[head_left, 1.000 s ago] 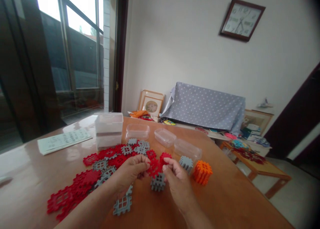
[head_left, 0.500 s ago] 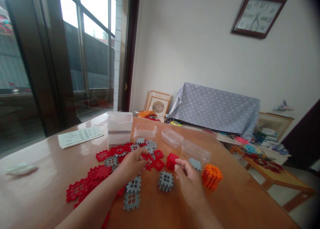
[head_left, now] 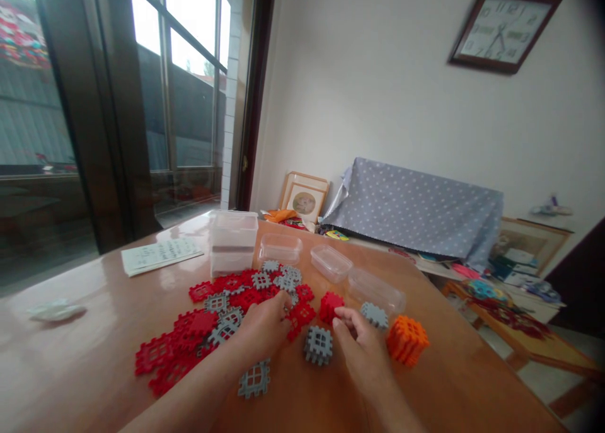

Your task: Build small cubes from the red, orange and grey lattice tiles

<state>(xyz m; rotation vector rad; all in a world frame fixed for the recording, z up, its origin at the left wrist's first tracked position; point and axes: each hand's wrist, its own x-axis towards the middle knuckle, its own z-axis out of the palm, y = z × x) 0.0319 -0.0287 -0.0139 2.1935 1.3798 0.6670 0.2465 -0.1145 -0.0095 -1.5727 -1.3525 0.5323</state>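
Note:
My left hand is closed in a pinch over the pile, its fingertips at a red square building tile; the hand hides part of the grip. My right hand has bent fingers and thumb against the right side of a small stack of red tiles. Between the hands stands a stack of grey window tiles. To the right are a light grey tile and a taller orange tile stack. Loose red tiles and grey tiles spread around my left forearm.
Clear plastic boxes and shallow clear trays line the far side of the table. Papers and a crumpled white wrapper lie left. Beyond the right edge stands a low wooden stool.
My left hand has shifted right and a little nearer, reaching the red tile beside the pile. My right hand stays by the red stack. The whole view has swung slightly left.

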